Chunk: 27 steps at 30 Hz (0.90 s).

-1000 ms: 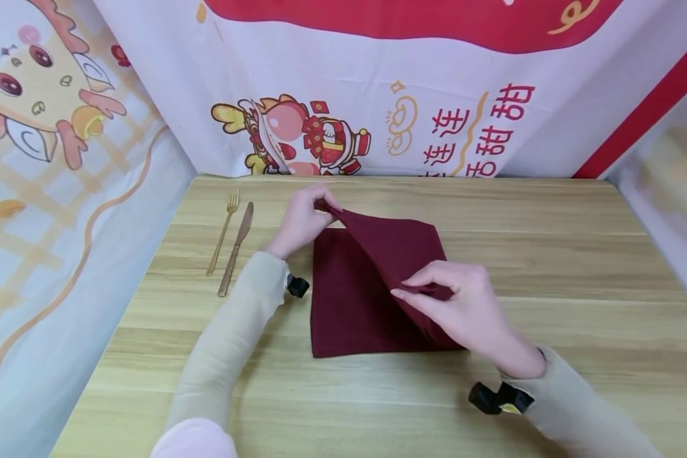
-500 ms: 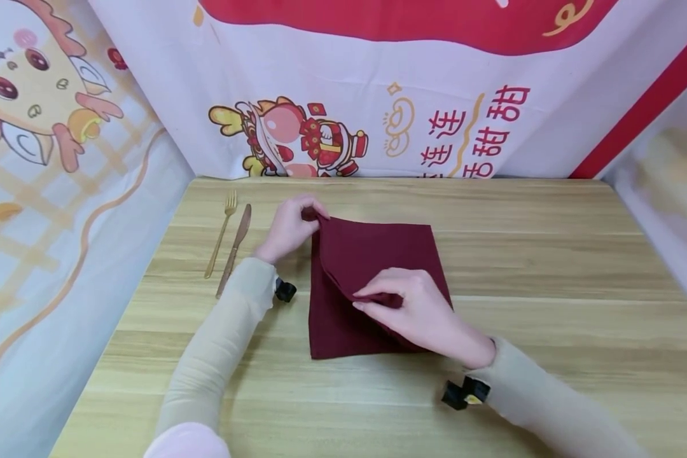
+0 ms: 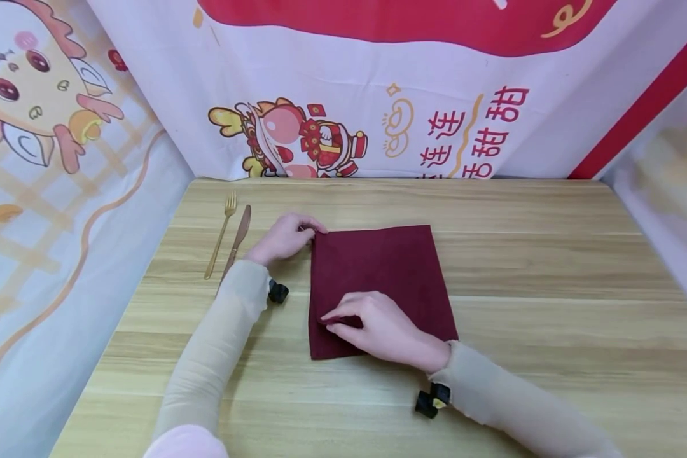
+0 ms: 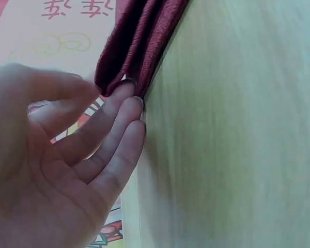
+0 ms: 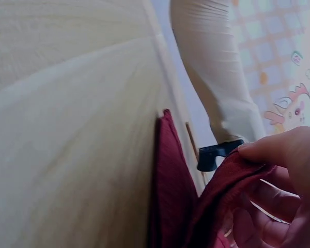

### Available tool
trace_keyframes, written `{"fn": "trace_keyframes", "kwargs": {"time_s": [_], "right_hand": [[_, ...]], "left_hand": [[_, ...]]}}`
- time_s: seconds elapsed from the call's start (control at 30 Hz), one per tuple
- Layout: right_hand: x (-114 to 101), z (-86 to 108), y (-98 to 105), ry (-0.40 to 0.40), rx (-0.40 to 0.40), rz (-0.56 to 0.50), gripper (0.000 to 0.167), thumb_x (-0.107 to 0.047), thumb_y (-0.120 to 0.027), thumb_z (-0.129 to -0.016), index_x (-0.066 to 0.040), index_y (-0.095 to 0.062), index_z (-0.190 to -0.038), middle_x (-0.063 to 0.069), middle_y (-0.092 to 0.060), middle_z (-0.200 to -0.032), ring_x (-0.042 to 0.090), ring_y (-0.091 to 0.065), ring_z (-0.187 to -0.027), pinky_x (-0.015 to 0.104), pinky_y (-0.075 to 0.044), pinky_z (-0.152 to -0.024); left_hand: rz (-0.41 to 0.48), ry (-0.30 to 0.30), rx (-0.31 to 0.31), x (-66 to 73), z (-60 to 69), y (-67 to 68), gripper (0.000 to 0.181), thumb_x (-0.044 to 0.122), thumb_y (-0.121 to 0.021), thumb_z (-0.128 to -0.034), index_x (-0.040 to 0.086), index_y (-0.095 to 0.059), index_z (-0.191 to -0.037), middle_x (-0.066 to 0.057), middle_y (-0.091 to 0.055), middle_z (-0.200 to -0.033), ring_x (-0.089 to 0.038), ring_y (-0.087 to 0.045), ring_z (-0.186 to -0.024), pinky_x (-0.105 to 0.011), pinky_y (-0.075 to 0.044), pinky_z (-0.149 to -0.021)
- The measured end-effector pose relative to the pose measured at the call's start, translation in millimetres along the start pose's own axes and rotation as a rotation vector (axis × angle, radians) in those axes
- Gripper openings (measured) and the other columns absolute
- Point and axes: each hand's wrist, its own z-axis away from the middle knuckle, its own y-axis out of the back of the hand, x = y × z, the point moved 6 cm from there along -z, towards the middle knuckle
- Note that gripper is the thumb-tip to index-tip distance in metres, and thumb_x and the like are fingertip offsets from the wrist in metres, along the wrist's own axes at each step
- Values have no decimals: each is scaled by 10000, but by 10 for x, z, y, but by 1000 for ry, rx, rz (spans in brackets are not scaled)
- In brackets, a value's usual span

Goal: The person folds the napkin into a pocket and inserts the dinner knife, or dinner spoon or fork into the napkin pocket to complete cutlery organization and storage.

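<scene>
A dark red cloth napkin (image 3: 383,267) lies folded in layers on the wooden table. At its far left corner my left hand (image 3: 283,238) pinches the upper layer between thumb and fingers; the left wrist view shows the cloth's stacked edges (image 4: 139,46) at those fingertips. My right hand (image 3: 380,327) pinches the near left corner of the same layer, just above the lower layer. In the right wrist view that held corner (image 5: 227,181) is raised a little, apart from the layer below (image 5: 170,170).
To the left of the napkin lie a gold fork (image 3: 222,235) and a copper-coloured knife (image 3: 240,232), its handle partly behind the left sleeve. The wooden table (image 3: 549,267) extends to the right. A printed cloth backdrop (image 3: 378,76) hangs behind its far edge.
Both hands have moved left and down, bringing the napkin's upper layer over the lower one. The right hand has come farther, from the right side to the near left corner.
</scene>
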Motion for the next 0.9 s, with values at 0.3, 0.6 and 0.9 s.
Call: {"fn": "trace_keyframes", "kwargs": {"time_s": [0.3, 0.6, 0.9], "right_hand": [[-99, -34, -54, 37, 2, 2, 204, -134, -716, -968, -181, -798, -1150, -133, -639, -934, -18, -548, -755, 194, -463, -652], [-96, 6, -228, -13, -197, 1, 360, -304, -721, -976, -149, -715, -1301, -62, -704, -1205, 4, -629, -1066, 267, -511, -910], [-61, 84, 0, 20, -257, -20, 482, -382, -712, -972, -143, -647, -1385, -49, -634, -1348, 34, -542, -1254, 276, -435, -1045]], "left_hand": [[1, 55, -3, -25, 12, -11, 276, 131, -691, -981, 39, -715, -1239, -102, -693, -1054, -250, -625, -986, -403, -503, -845], [-42, 107, 2, -82, -28, -26, 224, 142, -689, -989, 74, -756, -1191, -88, -710, -1166, -213, -642, -1036, -392, -503, -908], [-60, 119, 11, -56, -47, -39, 202, 133, -675, -995, 67, -769, -1160, -92, -720, -1140, -222, -636, -1034, -390, -495, -917]]}}
